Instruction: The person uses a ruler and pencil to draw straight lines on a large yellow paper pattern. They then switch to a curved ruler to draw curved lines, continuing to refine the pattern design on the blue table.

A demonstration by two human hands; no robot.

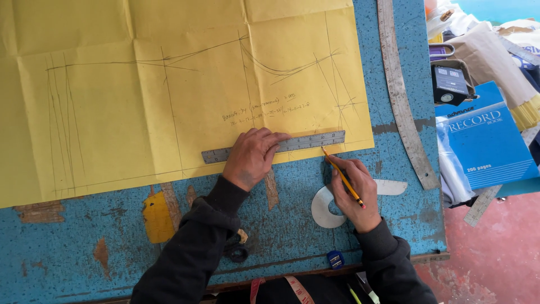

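Observation:
My left hand [251, 156] presses flat on a short metal ruler [313, 140] that lies along the lower edge of a large yellow paper sheet [112, 101] marked with pencil lines. My right hand [353, 191] holds a yellow pencil [341, 175] with its tip touching the ruler's lower edge near the right end. Both arms wear dark sleeves. The paper rests on a worn blue table [67, 253].
A long curved metal ruler [402, 101] lies at the right of the paper. A white curved template [325, 209] sits under my right hand. A blue notebook [486, 141], a blue sharpener [336, 259], scissors handles [236, 250] and a tape measure [295, 287] are nearby.

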